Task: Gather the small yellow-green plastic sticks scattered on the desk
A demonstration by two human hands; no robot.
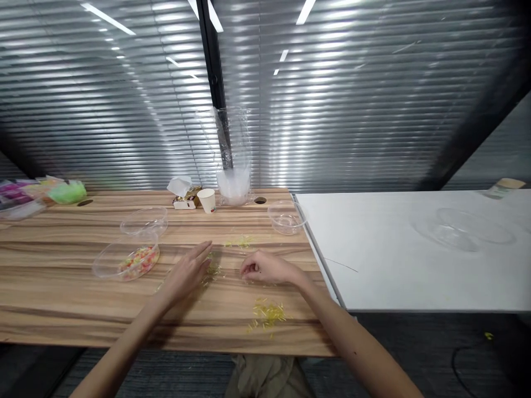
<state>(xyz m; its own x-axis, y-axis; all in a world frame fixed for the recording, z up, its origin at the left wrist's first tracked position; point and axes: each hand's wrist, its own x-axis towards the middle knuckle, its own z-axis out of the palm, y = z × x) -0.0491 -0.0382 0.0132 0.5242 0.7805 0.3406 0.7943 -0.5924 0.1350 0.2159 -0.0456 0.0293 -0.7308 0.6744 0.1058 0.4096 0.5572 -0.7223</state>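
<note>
My left hand (191, 271) lies low over the wooden table, fingers stretched out and together. Beside its fingers is a scatter of small yellowish-green slender pieces (213, 271), partly covered by the hand. My right hand (267, 267) rests to the right of that scatter with its fingers curled into a pinch; what they hold, if anything, is hidden. Nearer the front edge lies a pile of thin golden-yellow pieces (269, 315). A paler yellow pile (239, 242) sits farther back, between the hands.
To the left, a clear plastic bowl (103, 266) contains pink, orange and green bits; another clear bowl (143, 222) stands behind it. A third clear bowl (286, 221) is at the right. Behind are a tissue box (185, 200), paper cup (207, 200) and plastic bag (234, 185). A white table (385, 276) adjoins.
</note>
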